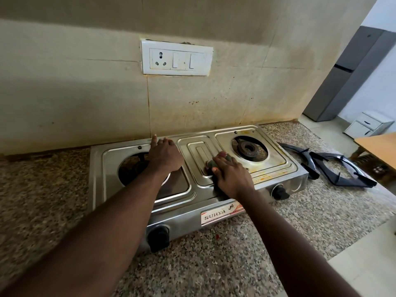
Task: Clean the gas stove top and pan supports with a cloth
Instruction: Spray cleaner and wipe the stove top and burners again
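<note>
While the left hand (165, 155) lies flat and open on the back left of the stove (276, 166), its forefinger reaching to the rear edge by the wall, the right hand (231, 174) presses down on a cloth (211, 164) at the stove's middle. The cloth is a dark bunched wad with a reddish patch. It sits on the raised centre panel between the two burners and is mostly hidden under the right hand, whose fingers bend over it and grip it. The steel stove stands on a speckled granite counter (214, 264) against a stained tiled wall. Both burners are bare: the left burner (132, 166) is partly covered by the left wrist, and the right burner (248, 149) is in full view. Two black pan supports (334, 166) lie overlapping on the counter just right of the stove. Two black knobs (158, 237) face forward, with a label (214, 217) reading SURYA between them. A white socket plate (176, 57) is on the wall above.
</note>
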